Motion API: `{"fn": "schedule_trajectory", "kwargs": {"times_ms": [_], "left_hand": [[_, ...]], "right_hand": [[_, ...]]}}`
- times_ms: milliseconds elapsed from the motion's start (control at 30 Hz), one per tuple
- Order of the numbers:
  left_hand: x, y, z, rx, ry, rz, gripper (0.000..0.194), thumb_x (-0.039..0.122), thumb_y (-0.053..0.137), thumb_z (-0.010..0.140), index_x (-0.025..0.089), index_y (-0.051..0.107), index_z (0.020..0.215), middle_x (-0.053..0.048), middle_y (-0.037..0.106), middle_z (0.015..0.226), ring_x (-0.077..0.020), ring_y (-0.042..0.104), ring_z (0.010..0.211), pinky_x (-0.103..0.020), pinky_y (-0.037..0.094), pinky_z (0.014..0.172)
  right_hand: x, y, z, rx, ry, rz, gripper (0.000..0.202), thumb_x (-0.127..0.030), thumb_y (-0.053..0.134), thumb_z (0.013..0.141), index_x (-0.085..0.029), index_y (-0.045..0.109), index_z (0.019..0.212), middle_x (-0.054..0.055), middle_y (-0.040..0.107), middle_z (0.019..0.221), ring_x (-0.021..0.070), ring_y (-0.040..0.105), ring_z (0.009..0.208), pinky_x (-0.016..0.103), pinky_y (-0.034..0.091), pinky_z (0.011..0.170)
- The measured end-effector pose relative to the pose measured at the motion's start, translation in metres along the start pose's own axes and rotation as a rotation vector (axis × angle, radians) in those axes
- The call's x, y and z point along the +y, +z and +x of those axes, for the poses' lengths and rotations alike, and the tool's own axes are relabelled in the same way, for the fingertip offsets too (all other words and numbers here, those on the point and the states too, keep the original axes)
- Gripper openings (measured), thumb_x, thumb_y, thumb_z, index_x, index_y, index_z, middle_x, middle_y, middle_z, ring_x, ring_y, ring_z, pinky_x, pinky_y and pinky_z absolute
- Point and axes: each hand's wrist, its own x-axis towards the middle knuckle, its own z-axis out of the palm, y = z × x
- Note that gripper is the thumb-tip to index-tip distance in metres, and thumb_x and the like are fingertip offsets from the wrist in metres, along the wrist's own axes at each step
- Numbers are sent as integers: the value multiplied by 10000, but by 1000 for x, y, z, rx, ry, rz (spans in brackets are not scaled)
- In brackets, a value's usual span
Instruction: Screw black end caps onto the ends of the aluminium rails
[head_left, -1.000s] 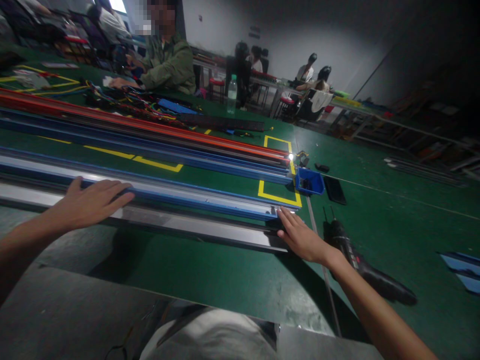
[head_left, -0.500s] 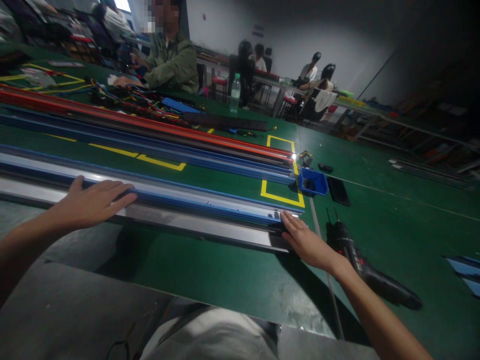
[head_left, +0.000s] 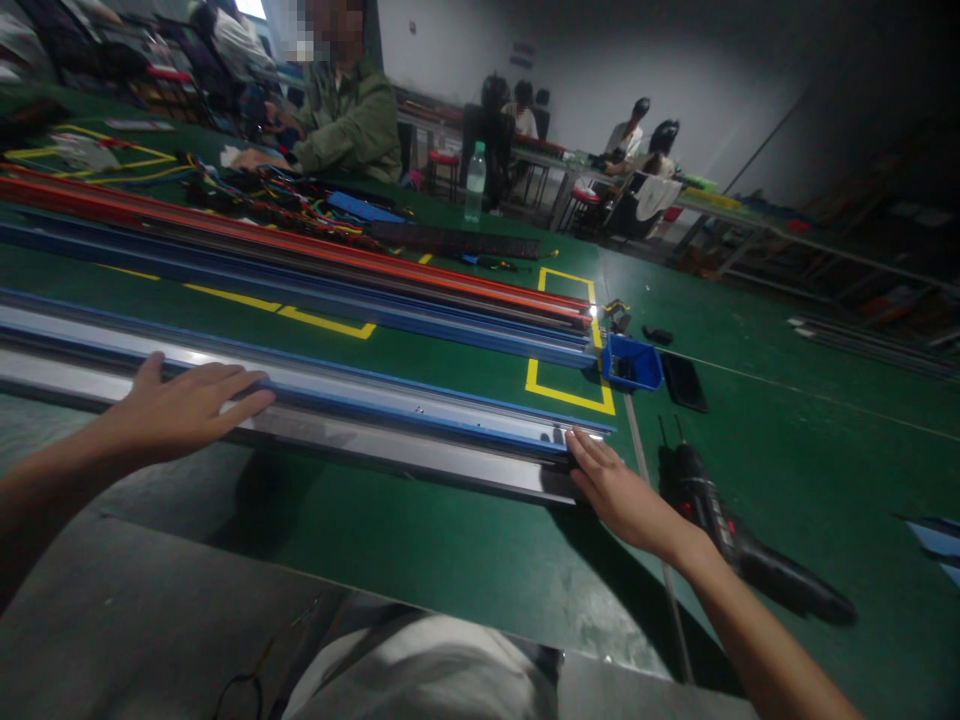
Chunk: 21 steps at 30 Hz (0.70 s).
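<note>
Two long metal profiles lie side by side along the near side of the green table: a blue-edged profile (head_left: 450, 410) and, nearer me, a silver profile (head_left: 420, 457). My left hand (head_left: 191, 400) rests across them on the left, palm down, fingers stretched and thumb apart. At their right end my right hand (head_left: 611, 485) lies with extended fingers touching the blue-edged profile. The undersides of both hands are hidden. Right of my right hand lies a black cordless drill (head_left: 739, 535).
Beyond lie blue profiles (head_left: 450, 325) and orange-red profiles (head_left: 375, 250). A blue bin (head_left: 632, 364) with small dark parts stands by a black phone (head_left: 685, 383). Wires (head_left: 285, 205) and a bottle (head_left: 475, 183) are farther back, near a seated person in a green jacket (head_left: 352, 120).
The view has shifted slightly, so most things appear a little to the right. Both hands keep their places on the profiles.
</note>
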Motion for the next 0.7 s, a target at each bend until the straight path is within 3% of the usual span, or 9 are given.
{"fn": "schedule_trajectory", "kwargs": {"times_ms": [300, 567, 700], "left_hand": [[3, -2, -2, 16, -31, -43, 751, 625, 314, 976, 203, 576, 1539, -148, 582, 1580, -401, 423, 1549, -784, -1, 1263], [7, 1, -10, 93, 15, 47, 572, 431, 384, 943, 273, 693, 1397, -127, 645, 1513, -408, 553, 1441, -795, 3, 1262], [0, -5, -8, 193, 194, 62, 476, 351, 437, 876, 341, 796, 1188, -81, 739, 1374, -424, 617, 1356, -801, 20, 1258]], "right_hand": [[2, 0, -1, -27, 15, 7, 643, -333, 379, 1124, -184, 260, 1738, 182, 353, 1737, 324, 270, 1631, 600, 328, 1314], [2, 2, -3, -14, 11, 36, 672, -340, 407, 1123, -217, 207, 1753, 155, 324, 1750, 334, 251, 1635, 632, 300, 1317], [2, -10, -3, -70, 20, 101, 726, -405, 488, 1106, -224, 211, 1752, 135, 296, 1762, 344, 252, 1634, 610, 320, 1319]]}}
